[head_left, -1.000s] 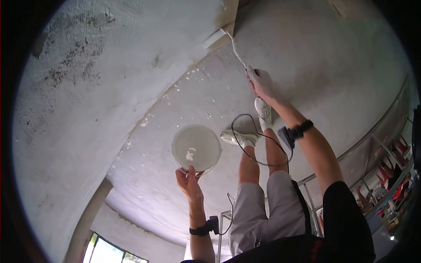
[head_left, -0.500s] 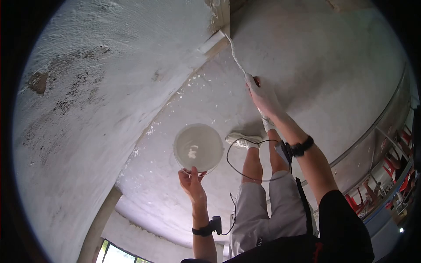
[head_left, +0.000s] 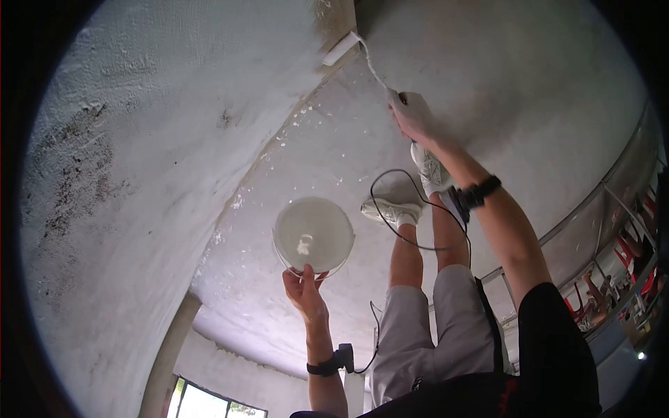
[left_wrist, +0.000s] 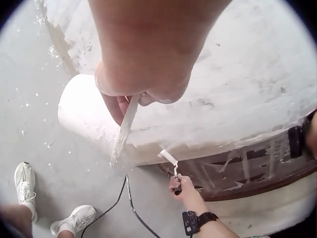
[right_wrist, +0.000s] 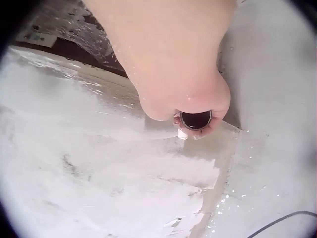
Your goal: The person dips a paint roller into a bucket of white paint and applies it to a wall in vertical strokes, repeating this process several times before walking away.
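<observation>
My left hand (head_left: 304,292) grips a white bucket (head_left: 313,216) at its rim, the thumb over the edge. A whitish patch shows inside the bucket, and its thin handle hangs by the fingers. In the left wrist view the bucket (left_wrist: 81,106) is partly hidden behind the hand. My right hand (head_left: 412,117) is curled round the handle of a paint roller (head_left: 341,49). The white roller sleeve lies along the low edge of the whitish wall (head_left: 195,104), close to its end corner. In the right wrist view the dark round butt of the roller handle (right_wrist: 195,120) pokes from the fist.
White specks dot the grey floor (head_left: 334,150) along the wall's foot. Dark stains (head_left: 77,167) mark the wall. The wearer's shoes (head_left: 391,211) stand on the floor, with a black cable (head_left: 418,244) looping above. Railings and red chairs (head_left: 644,282) are at far right.
The roller and right hand dipped slightly, then rose in the head view, the sleeve ending nearer the wall's corner. The view has shifted too. The left hand keeps its hold on the bucket.
</observation>
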A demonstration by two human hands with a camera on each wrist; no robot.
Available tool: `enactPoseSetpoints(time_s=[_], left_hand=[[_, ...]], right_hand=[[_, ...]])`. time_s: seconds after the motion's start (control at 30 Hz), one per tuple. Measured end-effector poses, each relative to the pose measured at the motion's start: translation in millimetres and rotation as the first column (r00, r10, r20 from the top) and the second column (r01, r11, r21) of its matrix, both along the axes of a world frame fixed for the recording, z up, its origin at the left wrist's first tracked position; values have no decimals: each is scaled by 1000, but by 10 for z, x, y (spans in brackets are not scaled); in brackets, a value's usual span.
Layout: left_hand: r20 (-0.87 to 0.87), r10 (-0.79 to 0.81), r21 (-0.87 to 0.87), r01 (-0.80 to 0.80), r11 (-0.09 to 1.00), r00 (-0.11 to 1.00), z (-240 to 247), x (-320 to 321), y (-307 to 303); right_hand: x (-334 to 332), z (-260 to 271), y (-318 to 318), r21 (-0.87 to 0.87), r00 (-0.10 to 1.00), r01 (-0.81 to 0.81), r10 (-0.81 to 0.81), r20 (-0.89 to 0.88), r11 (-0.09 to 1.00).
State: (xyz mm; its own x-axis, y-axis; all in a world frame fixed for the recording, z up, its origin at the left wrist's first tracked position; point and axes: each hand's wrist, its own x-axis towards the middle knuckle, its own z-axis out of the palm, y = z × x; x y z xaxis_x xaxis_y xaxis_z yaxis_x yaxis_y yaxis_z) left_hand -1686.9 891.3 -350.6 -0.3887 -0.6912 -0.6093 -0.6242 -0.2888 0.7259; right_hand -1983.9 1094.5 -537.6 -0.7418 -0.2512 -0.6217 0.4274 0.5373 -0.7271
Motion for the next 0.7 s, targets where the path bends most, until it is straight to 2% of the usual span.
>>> enactPoseSetpoints(time_s=[0.03, 0.07, 0.13, 0.17, 0.23, 0.37, 0.43, 0.53, 0.6, 0.63, 0.7], left_hand=[[1, -3, 7, 3, 1000, 1000, 20, -26, 11], [-1, -6, 10, 6, 1000, 1000, 34, -48, 21], [2, -16, 16, 16, 1000, 1000, 66, -85, 34], [-2, -20, 17, 20, 1000, 1000, 82, -111, 34], [-10, -34, 48, 35, 998, 999, 127, -147, 41], [-28, -48, 42, 49, 998, 998, 179, -207, 69], [-36, -64, 47, 65, 997, 997, 188, -231, 84], [-30, -114, 59, 116, 992, 993, 174, -160, 38], [-22, -100, 53, 101, 993, 995, 171, -164, 47], [-19, -91, 47, 92, 995, 996, 161, -176, 50], [-20, -70, 38, 71, 997, 997, 129, -152, 52]], right_hand=[[36, 467, 17, -114, 949, 246, -215, 229, 963], [89, 706, 56, -112, 949, 248, -219, 227, 962], [187, 1056, 111, -248, 949, 267, -209, 236, 931], [225, 1198, 143, -248, 949, 269, -213, 232, 931], [283, 1373, 210, -320, 915, 328, -215, 342, 889], [229, 1304, 186, -313, 924, 333, -243, 295, 889], [159, 1032, 134, -236, 901, 333, -234, 366, 913], [79, 638, -45, -209, 891, 384, -301, 341, 900], [-2, 233, -111, -175, 911, 347, -288, 294, 921], [-32, 130, -125, -140, 930, 315, -276, 242, 939], [-47, 203, -114, -146, 925, 320, -275, 262, 936]])
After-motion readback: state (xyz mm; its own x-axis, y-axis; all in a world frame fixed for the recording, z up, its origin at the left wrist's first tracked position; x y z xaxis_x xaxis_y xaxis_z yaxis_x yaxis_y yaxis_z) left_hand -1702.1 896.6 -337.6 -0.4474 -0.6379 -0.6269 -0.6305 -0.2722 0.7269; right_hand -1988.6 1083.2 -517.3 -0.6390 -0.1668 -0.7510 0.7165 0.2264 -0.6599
